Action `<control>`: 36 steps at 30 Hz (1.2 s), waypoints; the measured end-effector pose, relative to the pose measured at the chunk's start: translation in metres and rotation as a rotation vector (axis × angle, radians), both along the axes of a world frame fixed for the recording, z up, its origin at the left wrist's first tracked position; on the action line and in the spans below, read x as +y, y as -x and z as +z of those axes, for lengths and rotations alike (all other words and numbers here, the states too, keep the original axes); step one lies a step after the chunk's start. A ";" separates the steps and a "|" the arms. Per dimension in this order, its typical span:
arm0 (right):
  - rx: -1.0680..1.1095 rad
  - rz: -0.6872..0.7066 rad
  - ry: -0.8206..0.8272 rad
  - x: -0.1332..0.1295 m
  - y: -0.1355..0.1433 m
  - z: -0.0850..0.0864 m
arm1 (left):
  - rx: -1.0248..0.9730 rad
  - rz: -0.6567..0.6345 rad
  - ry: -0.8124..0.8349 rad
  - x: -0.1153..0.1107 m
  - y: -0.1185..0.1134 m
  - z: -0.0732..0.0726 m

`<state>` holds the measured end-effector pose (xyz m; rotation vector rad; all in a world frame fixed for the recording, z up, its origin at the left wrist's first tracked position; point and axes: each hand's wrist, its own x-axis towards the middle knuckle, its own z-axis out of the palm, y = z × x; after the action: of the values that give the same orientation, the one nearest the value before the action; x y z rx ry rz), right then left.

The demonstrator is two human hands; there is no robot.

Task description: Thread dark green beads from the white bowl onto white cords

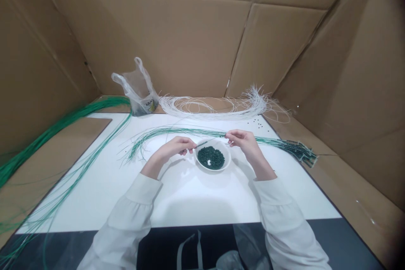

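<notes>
My left hand (pixel 175 147) pinches a thin strand threaded with dark green beads (pixel 202 144), at the left rim of a white bowl (pixel 229 161). Across the bowl the strand slants up to my right hand (pixel 243 139), whose thumb and fingers are closed on its other end, where a few more dark beads show. Small dark green beads (pixel 213 156) fill much of the bowl, with a pale spot of bare bottom or a white piece among them. Behind both hands lies a bundle of green strands (pixel 183 130), its right end (pixel 299 151) thick with dark beads.
A long hank of green strands (pixel 72 114) runs down the left side. At the back are a plastic bag (pixel 142 93) and a coil of white strands (pixel 215 114). Loose dark beads (pixel 259 125) lie at the back right. Cardboard walls (pixel 152 38) surround the white tabletop (pixel 190 202).
</notes>
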<state>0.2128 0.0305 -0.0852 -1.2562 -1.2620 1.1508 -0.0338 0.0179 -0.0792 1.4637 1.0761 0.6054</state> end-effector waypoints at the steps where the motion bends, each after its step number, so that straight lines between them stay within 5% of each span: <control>1: -0.003 0.001 0.000 0.000 0.000 0.000 | 0.001 -0.001 0.000 0.000 0.000 0.000; 19: 0.014 -0.011 0.004 0.002 -0.001 -0.003 | -0.060 -0.029 0.083 -0.001 0.003 -0.001; 36: 0.017 0.008 -0.005 0.000 0.001 0.001 | -0.023 0.092 0.034 -0.003 -0.004 0.004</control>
<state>0.2115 0.0300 -0.0846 -1.2361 -1.2576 1.1614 -0.0301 0.0145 -0.0752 1.3804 1.1352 0.6642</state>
